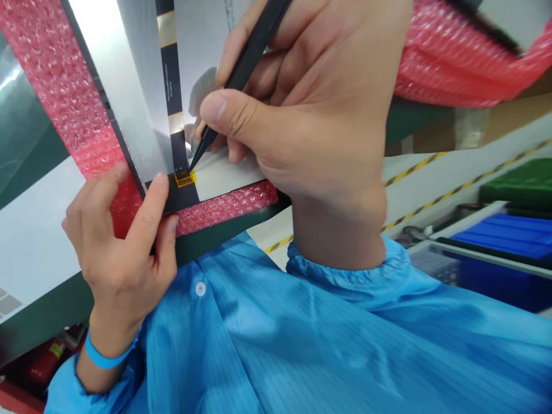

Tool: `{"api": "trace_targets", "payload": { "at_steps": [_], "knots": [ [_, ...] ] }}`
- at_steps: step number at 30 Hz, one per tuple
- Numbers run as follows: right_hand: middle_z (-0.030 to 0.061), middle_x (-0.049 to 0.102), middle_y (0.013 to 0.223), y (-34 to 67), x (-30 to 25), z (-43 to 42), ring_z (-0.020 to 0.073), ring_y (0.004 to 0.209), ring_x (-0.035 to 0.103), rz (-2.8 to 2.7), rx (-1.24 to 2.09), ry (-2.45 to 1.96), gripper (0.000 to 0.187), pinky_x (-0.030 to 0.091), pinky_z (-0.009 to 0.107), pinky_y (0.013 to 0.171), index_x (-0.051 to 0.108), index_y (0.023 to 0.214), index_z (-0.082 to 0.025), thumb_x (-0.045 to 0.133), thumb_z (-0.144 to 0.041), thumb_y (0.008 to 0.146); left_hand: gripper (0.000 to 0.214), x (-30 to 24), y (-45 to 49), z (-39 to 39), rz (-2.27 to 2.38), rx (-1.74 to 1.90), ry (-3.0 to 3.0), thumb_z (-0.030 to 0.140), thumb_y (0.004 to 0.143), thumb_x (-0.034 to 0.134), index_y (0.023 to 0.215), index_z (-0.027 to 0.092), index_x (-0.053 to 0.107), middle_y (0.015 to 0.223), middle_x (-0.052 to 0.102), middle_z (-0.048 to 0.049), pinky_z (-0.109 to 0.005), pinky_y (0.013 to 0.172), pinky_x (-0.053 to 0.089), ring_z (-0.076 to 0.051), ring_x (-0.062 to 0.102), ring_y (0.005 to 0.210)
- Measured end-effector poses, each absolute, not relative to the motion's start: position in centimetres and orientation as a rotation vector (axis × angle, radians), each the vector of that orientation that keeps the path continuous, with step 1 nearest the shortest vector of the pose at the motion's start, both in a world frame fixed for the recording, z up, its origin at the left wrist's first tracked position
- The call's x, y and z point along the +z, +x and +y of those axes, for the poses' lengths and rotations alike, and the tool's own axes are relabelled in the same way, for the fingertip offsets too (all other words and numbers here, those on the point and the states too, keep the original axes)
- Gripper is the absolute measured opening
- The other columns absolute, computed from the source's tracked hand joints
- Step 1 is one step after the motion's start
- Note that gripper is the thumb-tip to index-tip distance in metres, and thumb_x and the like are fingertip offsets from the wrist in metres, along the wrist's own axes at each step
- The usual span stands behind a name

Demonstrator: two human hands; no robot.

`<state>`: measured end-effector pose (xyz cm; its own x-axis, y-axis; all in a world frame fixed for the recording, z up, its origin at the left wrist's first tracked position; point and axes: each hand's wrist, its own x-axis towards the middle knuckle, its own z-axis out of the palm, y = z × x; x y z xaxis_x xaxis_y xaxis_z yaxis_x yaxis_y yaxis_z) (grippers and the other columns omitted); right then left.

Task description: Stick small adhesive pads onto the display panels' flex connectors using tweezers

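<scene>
My right hand (310,109) is closed in a pen grip on a black pointed tool (241,69). The tool's tip rests beside a small amber connector (185,179) at the end of a black flex strip (172,86). That strip runs down a shiny metal panel (133,103). My left hand (125,241) presses on the panel's near corner, its index finger lying on the dark corner next to the connector and its other fingers curled over the edge. Pink bubble wrap (60,86) lies under the panel.
A dark green table edge (224,230) runs below the panel. More pink bubble wrap (457,57) is bunched at the upper right. Blue and green bins (509,236) stand at the right, beyond floor marked with yellow-black tape. My blue sleeves fill the foreground.
</scene>
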<state>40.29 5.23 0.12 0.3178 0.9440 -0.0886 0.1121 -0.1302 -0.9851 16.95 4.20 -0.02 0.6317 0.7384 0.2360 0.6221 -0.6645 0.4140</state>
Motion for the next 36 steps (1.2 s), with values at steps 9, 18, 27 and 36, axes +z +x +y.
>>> {"api": "trace_targets", "payload": {
  "at_steps": [9,18,27,36],
  "knots": [
    [-0.0008,0.070,0.090,40.5,0.1,5.3,0.0292,0.097,0.079,-0.906,1.020,-1.592,0.042,0.067,0.034,0.064,0.064,0.109,-0.033,0.093,-0.054,0.087,0.053,0.9,17.7,3.8,1.128,0.319,2.679,0.024,0.102,0.066,0.154,0.035,0.065,0.170,0.042,-0.0123,-0.079,0.123,0.039,-0.046,0.038,0.155],
    [-0.0041,0.060,0.080,40.1,-1.1,4.7,0.0161,0.066,0.062,-0.910,0.696,-1.306,0.025,0.047,0.031,0.056,0.058,0.087,-0.027,0.075,-0.009,0.095,0.059,2.3,19.4,3.4,1.149,0.166,2.646,0.020,0.101,0.066,0.157,0.037,0.061,0.174,0.039,-0.0137,-0.083,0.124,0.028,-0.051,0.032,0.160],
    [-0.0047,0.056,0.076,39.6,-2.7,5.2,0.0145,0.055,0.053,-0.868,0.609,-1.238,0.024,0.040,0.033,0.047,0.059,0.088,-0.027,0.069,-0.006,0.095,0.061,1.9,18.7,2.1,1.344,0.170,2.560,0.025,0.102,0.067,0.159,0.044,0.059,0.177,0.037,-0.0129,-0.084,0.120,0.022,-0.053,0.030,0.162],
    [-0.0059,0.061,0.068,39.6,-2.7,5.1,0.0167,0.049,0.051,-0.812,0.624,-1.260,0.022,0.037,0.032,0.042,0.061,0.086,-0.031,0.079,-0.019,0.089,0.067,0.1,20.6,0.9,1.287,0.306,2.651,0.058,0.106,0.061,0.163,0.025,0.055,0.169,0.050,-0.0215,-0.067,0.122,0.024,-0.048,0.041,0.156]
  ]
}}
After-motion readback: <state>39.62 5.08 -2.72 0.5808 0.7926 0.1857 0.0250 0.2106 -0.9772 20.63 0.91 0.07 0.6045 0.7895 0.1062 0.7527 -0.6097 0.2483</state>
